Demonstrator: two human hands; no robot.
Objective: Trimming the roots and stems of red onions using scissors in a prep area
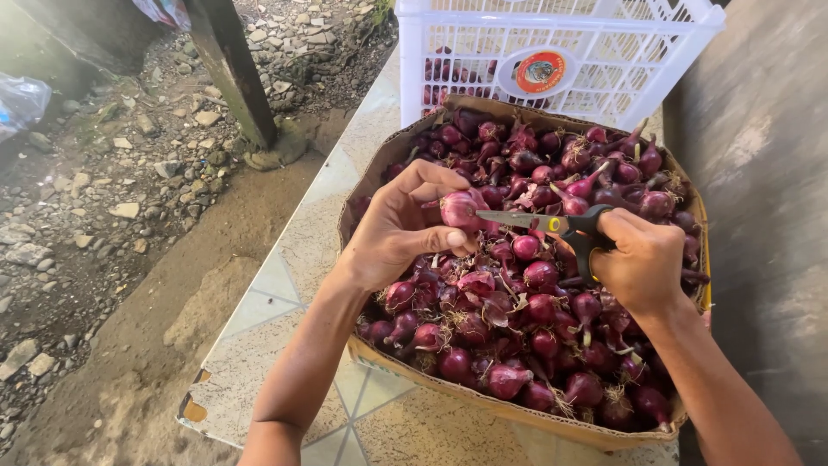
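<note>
A cardboard box (379,358) is sitting on a tiled table (276,345), heaped w/ small red onions (526,319); a white plastic crate (561,52) behind is holding more. The left hand (392,233) is pinching one pinkish-purple onion (460,208) above the heap, fingers clamped round it. The right hand (642,259) is gripping black-handled scissors (552,226), blades nearly shut, tips just beside that onion.

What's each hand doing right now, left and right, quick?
Left hand: closed on a red onion, held above the box.
Right hand: closed on the scissors, blades pointing at that onion.
</note>
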